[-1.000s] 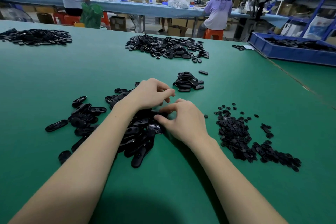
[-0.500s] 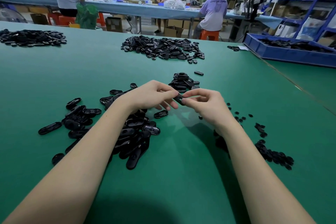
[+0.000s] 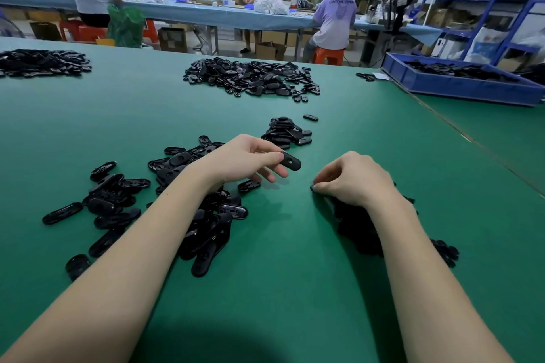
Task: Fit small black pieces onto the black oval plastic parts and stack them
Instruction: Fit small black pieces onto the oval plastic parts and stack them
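Head view: left hand (image 3: 241, 160) pinches oval part (image 3: 290, 161); right hand (image 3: 352, 178) seemingly pinches small piece (image 3: 312, 187).

Green table (image 3: 295, 289), black oval parts (image 3: 206, 233), blue bin (image 3: 460, 88)

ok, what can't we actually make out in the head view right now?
- Right hand: its curled fingers hide the fingertips, so whether the grip holds a small piece is unclear.
- Pile of small pieces: mostly covered by the right forearm.
- Oval part in the left hand: the thumb covers one end, so whether a piece is fitted cannot be told.
- Blue tray: cut off by the right edge.
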Demonstrator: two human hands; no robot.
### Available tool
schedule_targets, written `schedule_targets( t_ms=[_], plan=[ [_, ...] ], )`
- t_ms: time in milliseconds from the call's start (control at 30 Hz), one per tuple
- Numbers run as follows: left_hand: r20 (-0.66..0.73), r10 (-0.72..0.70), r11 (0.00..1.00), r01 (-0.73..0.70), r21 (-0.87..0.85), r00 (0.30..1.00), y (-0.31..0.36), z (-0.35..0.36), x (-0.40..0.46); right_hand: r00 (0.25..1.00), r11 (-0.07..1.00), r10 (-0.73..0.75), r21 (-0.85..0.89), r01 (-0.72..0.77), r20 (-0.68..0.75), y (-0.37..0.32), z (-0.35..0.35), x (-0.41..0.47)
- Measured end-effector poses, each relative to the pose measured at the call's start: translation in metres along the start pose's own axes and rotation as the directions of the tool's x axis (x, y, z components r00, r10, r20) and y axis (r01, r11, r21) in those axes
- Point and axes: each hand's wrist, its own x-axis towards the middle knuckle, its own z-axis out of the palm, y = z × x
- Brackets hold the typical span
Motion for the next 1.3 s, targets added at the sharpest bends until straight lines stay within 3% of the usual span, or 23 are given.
schedule_targets(
  t_ms=[567,667,767,867,1300],
  plan=[
    [-0.003,-0.037,0.999,0.036,-0.027,0.999,-0.007,0.001,0.004,0.998,0.992,-0.047,0.118,0.041,0.044,-0.002,0.010,0.003],
    [-0.006,-0.046,0.998,0.046,-0.031,0.999,-0.006,0.003,0.005,0.998,0.954,-0.060,0.296,0.050,0.024,-0.002,0.009,0.002],
    [-0.014,-0.049,0.998,0.048,-0.046,0.999,-0.005,0.004,0.005,0.998,0.805,-0.054,0.593,0.029,0.024,-0.006,0.006,-0.001],
    [-0.022,-0.039,0.998,0.038,-0.052,0.999,-0.003,0.005,0.003,0.998,0.671,-0.042,0.742,-0.008,0.049,-0.009,0.001,-0.003],
    [0.043,-0.023,0.999,0.024,-0.024,0.999,0.002,0.007,0.002,0.995,0.664,-0.076,0.747,0.005,0.061,-0.014,0.001,-0.005]
  ],
)
